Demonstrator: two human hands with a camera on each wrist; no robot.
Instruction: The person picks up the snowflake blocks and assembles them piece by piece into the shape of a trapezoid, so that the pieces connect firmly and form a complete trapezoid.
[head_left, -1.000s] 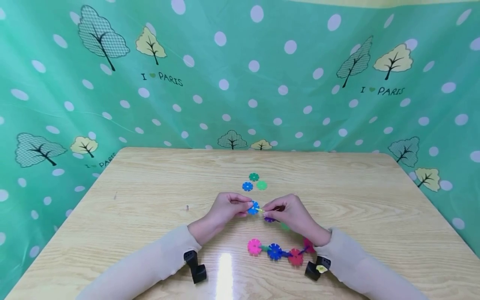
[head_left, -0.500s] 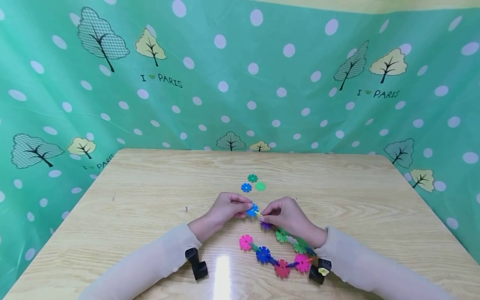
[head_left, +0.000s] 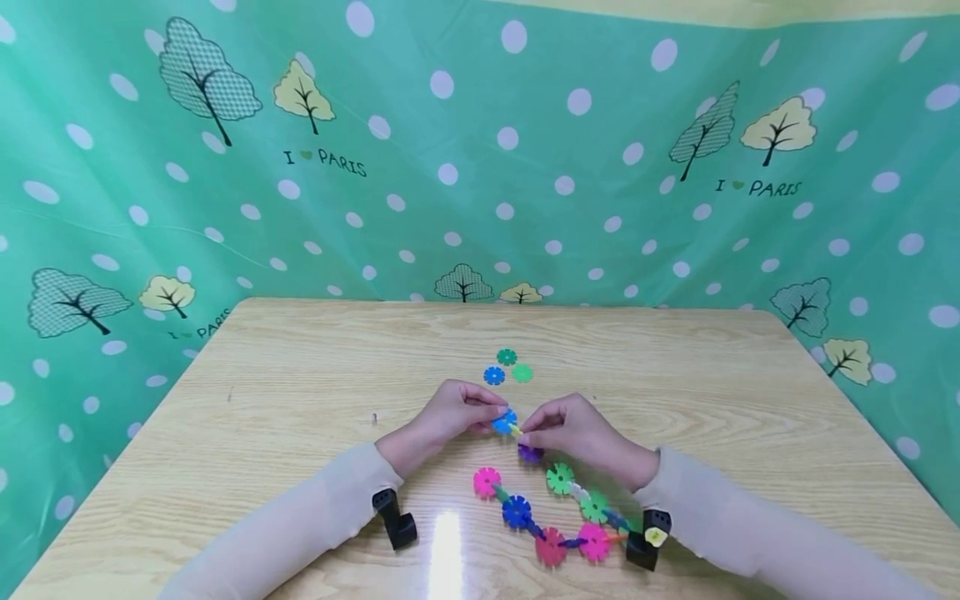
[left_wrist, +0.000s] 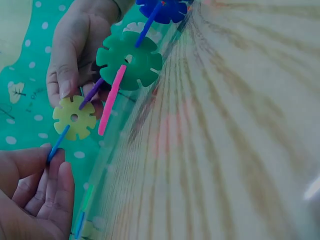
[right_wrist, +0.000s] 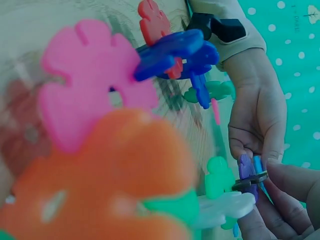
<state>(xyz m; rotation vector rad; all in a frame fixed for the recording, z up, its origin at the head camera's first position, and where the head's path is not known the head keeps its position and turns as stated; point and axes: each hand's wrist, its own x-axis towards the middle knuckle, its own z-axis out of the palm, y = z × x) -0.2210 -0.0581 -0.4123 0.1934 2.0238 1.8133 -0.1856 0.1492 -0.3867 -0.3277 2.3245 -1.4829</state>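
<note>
My left hand [head_left: 465,411] pinches a blue snowflake disc [head_left: 504,422] between thumb and fingers. A yellow disc [left_wrist: 75,117], slotted into the blue one, is held at its edge by my right hand [head_left: 577,432]; in the left wrist view the blue disc shows edge-on. From the yellow disc, a linked chain runs on through a purple disc [head_left: 530,452] and a green disc [head_left: 559,479]. It curves round to a pink disc [head_left: 487,482] at its far end. Orange [right_wrist: 125,170] and white [right_wrist: 225,207] discs of the chain show in the right wrist view.
Beyond the hands lie three loose discs: dark green [head_left: 507,357], blue [head_left: 494,376] and light green [head_left: 522,372]. The wooden table [head_left: 300,358] ends at a green dotted cloth [head_left: 480,167]. Black wrist mounts [head_left: 395,518] sit on both sleeves.
The chain's lower part has swung left and toward the person, so more of its discs show beside the right forearm. Both hands stay nearly in place, still gripping the joined blue and yellow discs.
</note>
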